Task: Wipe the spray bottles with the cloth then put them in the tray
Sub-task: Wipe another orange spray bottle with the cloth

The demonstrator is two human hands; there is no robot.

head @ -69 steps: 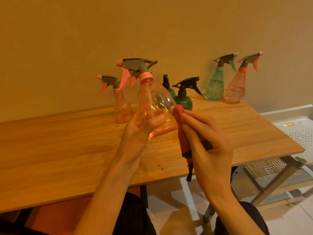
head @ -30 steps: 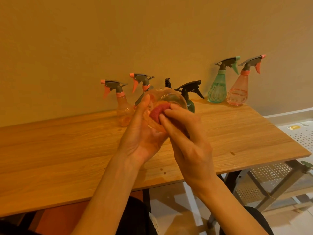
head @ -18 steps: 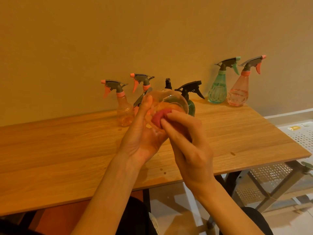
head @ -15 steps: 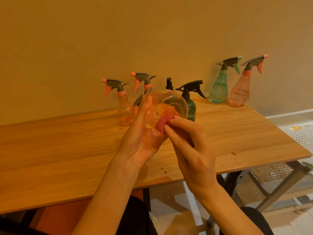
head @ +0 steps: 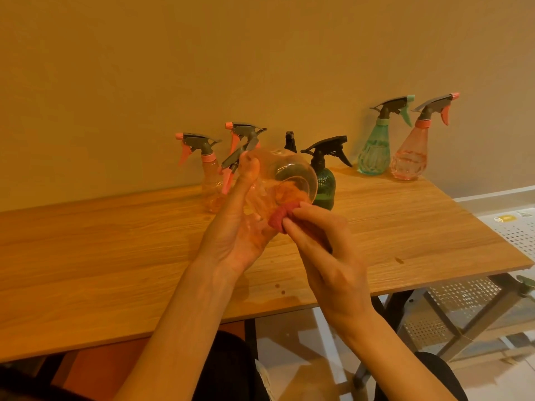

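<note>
My left hand (head: 234, 227) grips a clear orange spray bottle (head: 286, 180), tipped so its round base faces me and its grey trigger head points away to the left. My right hand (head: 324, 256) pinches a red cloth (head: 278, 217) against the bottle's lower rim. Behind stand an orange bottle (head: 208, 172), another orange-tipped spray head (head: 246, 131), a dark green bottle (head: 325, 180), a teal bottle (head: 376, 149) and a pink bottle (head: 411, 157). A white perforated tray (head: 518, 227) sits low at the right, beyond the table.
The wooden table (head: 101, 256) runs along a tan wall, its front edge near my lap. A small black spray top (head: 290, 140) pokes up behind the held bottle. Metal table legs (head: 451, 322) and a perforated shelf lie below on the right.
The bottle was turned from upright to base-toward-me. The cloth has slid from the middle of the base down to its lower rim.
</note>
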